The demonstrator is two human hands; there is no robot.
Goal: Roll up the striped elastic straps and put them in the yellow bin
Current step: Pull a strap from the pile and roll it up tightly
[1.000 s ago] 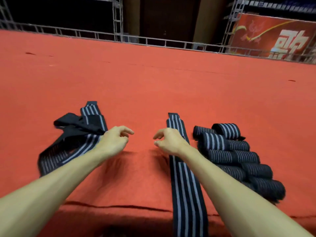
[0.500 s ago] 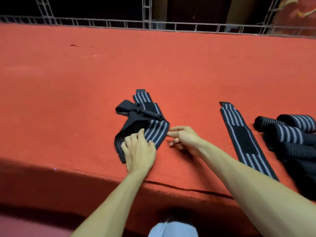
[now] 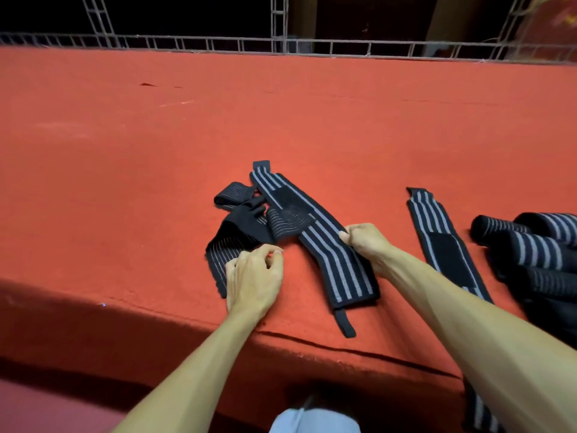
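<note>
We are working through the loose pile (image 3: 240, 235) of striped elastic straps lying left of centre on the red tabletop (image 3: 140, 157). As we judge it, we are freeing one strap from the tangle so that it can be rolled. Our left hand (image 3: 253, 276) is resting on the pile's near corner with its fingers curled in, and we cannot tell whether they are pinching cloth or only pressing it down. Just to the right, the long strap (image 3: 331, 260) is lying slantwise. Its far end is crossing over the pile and its thin black tab is pointing at the front edge. Our right hand (image 3: 367, 245) is gripping this strap about midway, fingers closed round its right edge. Further right a flat strap (image 3: 443, 245) is waiting, laid out straight, and beyond it the rolled straps (image 3: 537, 248) are bunching together at the picture's margin. The yellow bin is not showing anywhere. The next move, we think, is calling for the left hand to pin the pile down. The right would then draw the long strap clear and lay it flat for rolling from one end. For room, the tabletop is opening wide to the left and far back to the truss rail (image 3: 281, 45). The front edge is running close under our wrists, and the flat strap appears to be trailing over it, so a roll pushed away from us looks safer.
</note>
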